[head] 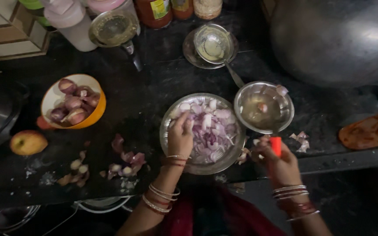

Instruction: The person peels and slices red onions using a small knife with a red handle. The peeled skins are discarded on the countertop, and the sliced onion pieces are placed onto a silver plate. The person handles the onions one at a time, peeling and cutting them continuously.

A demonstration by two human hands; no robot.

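Far to the left of your left hand (180, 139), an apple (28, 142) lies on the dark counter (145, 100), and just above it an orange bowl (49, 101) holds peeled onions (72, 105). Between that bowl and your left hand lie scattered onion skins (125, 159) (some paler scraps sit nearer the apple). Your left hand rests on the near left rim of the steel plate (169, 154), its fingers bent down into the chopped onion (211, 129) heaped there; whether they pinch a piece you cannot tell from this angle. Beyond this hand, at the back, a steel ladle (213, 43) rests on a small saucer. Just beside the plate, up and to the right, a smaller steel bowl (285, 101) holds liquid and a scrap or two. Your right hand (281, 164) hangs just below that bowl, at the counter's edge, clenched around a tool with a red handle (276, 145), its blade hidden. A few onion bits (301, 140) lie right of it, and a big dark pot (333, 39) sits well beyond.
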